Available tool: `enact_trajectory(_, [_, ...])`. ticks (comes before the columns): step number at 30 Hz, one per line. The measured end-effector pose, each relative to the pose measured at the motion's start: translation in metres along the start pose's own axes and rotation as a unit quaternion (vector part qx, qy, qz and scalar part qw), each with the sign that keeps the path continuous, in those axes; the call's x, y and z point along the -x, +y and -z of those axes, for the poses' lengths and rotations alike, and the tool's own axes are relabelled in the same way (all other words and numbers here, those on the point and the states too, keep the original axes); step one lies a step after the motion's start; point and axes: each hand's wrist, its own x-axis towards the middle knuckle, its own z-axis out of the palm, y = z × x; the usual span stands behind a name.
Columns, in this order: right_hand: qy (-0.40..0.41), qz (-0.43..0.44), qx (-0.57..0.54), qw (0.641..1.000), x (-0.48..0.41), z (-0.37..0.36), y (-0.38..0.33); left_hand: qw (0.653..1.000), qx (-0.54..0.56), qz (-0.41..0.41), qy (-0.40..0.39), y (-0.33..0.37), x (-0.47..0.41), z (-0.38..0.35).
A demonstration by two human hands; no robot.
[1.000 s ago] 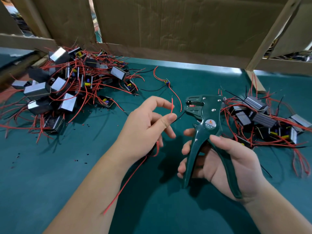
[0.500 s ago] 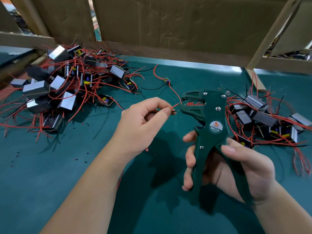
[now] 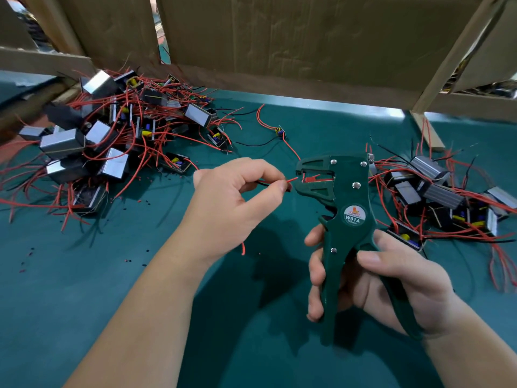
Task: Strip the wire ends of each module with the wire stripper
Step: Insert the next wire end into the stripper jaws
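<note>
Wire end has swung from upright to level over the last second, and the wire stripper (image 3: 347, 219) has come up to meet it. The red wire (image 3: 292, 179) tip now sits right at the open jaws, not clearly inside yet. Your left hand (image 3: 232, 203) grip is pinched on that wire; your right hand (image 3: 391, 278) grip is wrapped round both handles. Looks like feed in, then squeeze. Its module is hidden behind your left hand. Big module pile (image 3: 112, 141) sits at the table (image 3: 84, 303) far-left corner. A second pile (image 3: 447, 197) on the right edge is just behind the stripper head, so its leads could snag. One loose module (image 3: 279, 132) sits toward the far edge.
</note>
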Motion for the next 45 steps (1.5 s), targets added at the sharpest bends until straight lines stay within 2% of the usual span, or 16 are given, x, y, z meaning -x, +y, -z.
enact_trajectory(15, [-0.061, -0.002, -0.023, 0.998, 0.006, 0.005, -0.005, 0.997, -0.038, -0.061, -0.022, 0.006, 0.000, 0.002])
enact_trajectory(21, [-0.050, -0.016, -0.016, 0.998, 0.005, 0.005, -0.004, 0.994, -0.089, -0.062, -0.029, 0.003, 0.002, 0.004])
enact_trajectory(34, [-0.058, -0.011, -0.007, 0.998, 0.007, 0.007, -0.006, 0.994, -0.072, -0.072, -0.035, 0.006, 0.001, 0.005])
enact_trajectory(40, [-0.018, 0.002, -0.016, 1.000, 0.004, 0.002, -0.004, 0.996, -0.078, -0.047, -0.020, 0.001, 0.003, 0.002])
enact_trajectory(45, [0.104, 0.041, -0.027, 0.993, -0.002, -0.014, 0.002, 0.995, -0.089, 0.007, -0.038, -0.007, 0.005, -0.003])
